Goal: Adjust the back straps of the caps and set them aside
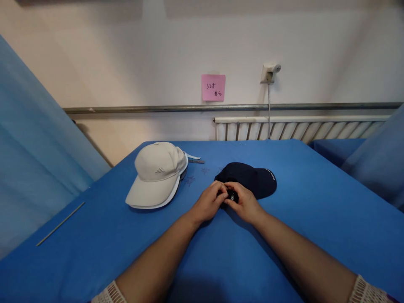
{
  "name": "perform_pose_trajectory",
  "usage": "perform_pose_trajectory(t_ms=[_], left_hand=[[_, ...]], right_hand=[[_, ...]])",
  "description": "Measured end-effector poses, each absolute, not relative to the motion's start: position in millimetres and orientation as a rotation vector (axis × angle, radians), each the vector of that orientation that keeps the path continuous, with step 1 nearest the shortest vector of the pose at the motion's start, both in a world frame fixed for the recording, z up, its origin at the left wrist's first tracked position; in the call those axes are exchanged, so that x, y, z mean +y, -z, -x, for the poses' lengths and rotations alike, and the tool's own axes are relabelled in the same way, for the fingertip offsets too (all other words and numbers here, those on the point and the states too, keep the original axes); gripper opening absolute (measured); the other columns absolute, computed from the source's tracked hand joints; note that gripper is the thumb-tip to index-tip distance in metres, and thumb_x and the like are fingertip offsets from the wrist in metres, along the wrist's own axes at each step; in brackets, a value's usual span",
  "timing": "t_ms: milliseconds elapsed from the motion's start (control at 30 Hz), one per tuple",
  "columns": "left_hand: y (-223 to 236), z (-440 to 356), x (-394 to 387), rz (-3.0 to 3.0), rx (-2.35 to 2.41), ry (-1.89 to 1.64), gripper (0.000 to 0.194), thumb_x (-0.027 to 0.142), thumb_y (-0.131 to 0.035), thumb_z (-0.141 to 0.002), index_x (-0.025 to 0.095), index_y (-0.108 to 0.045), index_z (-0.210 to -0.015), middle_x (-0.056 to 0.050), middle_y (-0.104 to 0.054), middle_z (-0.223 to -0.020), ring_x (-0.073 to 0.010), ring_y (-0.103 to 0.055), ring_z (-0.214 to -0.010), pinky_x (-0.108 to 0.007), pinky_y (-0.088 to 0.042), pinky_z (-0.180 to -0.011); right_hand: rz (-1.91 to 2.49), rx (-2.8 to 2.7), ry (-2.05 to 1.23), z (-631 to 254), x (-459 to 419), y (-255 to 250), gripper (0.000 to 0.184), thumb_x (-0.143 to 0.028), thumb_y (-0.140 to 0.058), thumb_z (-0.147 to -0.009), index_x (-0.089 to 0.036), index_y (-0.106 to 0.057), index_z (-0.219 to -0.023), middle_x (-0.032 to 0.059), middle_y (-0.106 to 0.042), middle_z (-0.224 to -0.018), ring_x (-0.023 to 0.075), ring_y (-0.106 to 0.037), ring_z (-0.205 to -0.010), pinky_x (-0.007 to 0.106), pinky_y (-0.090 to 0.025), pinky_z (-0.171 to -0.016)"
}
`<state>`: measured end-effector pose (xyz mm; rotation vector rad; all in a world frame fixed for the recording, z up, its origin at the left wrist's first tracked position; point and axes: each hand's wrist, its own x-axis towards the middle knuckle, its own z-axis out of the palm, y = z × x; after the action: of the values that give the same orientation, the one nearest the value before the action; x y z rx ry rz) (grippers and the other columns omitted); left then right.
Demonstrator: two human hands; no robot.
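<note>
Left hand and right hand are narrowly pinching the silver-buckled black strap of a navy fabric cap, handling unfinished

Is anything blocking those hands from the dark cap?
Nothing visible: the left hand and right hand are already on the dark cap, beside its shiny buckle. The pale cap sits apart, off to the left.

- dim light, wall showing soft shadows
- shadow darkening table, bottom centre
- dark cap losing detail
- edges stretching, left curtain looking soft
</note>
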<state>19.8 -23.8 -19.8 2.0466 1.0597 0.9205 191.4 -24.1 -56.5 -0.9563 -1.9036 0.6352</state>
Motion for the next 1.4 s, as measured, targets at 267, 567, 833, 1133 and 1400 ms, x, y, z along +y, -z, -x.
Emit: perform_pose_trajectory(t_ms=[267,567,833,1133,1400], left_hand=[[24,-19,-15,-1.286,1.077,-1.197,0.022,0.038,-0.059,-0.082,0.017,-0.053,-0.081,0.001,-0.055,-0.072,-0.0103,-0.050,-0.065,-0.022,-0.041,-0.062],[25,-17,-15,-1.672,1.126,-1.064,0.021,0.027,-0.067,-0.073,0.017,-0.064,-0.092,-0.002,-0.063,-0.083,-0.0137,-0.054,-0.073,-0.026,-0.042,-0.071],[19,-21,-25,-2.250,1.256,-0.952,0.008,0.018,-0.055,-0.081,0.020,-0.061,-0.086,-0.003,-0.063,-0.085,-0.0181,-0.055,-0.084,-0.030,-0.041,-0.078],[8,-23,-35,-2.371,1.294,-0.906,0.010,0.019,-0.054,-0.081,0.020,-0.060,-0.089,-0.004,-0.063,-0.084,-0.0188,-0.055,-0.080,-0.032,-0.040,-0.077],[16,-5,-16,-2.148,1.652,-0.993,0.013,0.014,-0.057,-0.071,0.021,-0.060,-0.083,-0.003,-0.061,-0.075,-0.0192,-0.054,-0.070,-0.031,-0.038,-0.068]], right_hand=[[1.013,-1.818,-0.665,-192,-22,55,0.025,-0.025,-0.061,-0.085,-0.024,-0.064,-0.110,0.0045,-0.065,-0.099,0.0190,-0.063,-0.091,0.035,-0.050,-0.084],[0.966,-1.682,-0.599,-196,-24,49,0.025,-0.027,-0.065,-0.082,-0.026,-0.065,-0.107,0.0038,-0.063,-0.096,0.0200,-0.062,-0.090,0.034,-0.051,-0.082],[0.930,-1.769,-0.531,-194,-29,46,0.028,-0.025,-0.066,-0.081,-0.027,-0.064,-0.108,0.0064,-0.058,-0.108,0.0226,-0.058,-0.104,0.040,-0.049,-0.092],[0.933,-1.862,-0.350,-199,-37,32,0.020,-0.024,-0.062,-0.083,-0.025,-0.062,-0.103,0.0075,-0.059,-0.103,0.0233,-0.059,-0.097,0.040,-0.050,-0.086],[0.900,-1.777,-0.315,-197,-39,30,0.018,-0.022,-0.060,-0.083,-0.024,-0.060,-0.101,0.0078,-0.061,-0.102,0.0234,-0.059,-0.099,0.040,-0.049,-0.087]])
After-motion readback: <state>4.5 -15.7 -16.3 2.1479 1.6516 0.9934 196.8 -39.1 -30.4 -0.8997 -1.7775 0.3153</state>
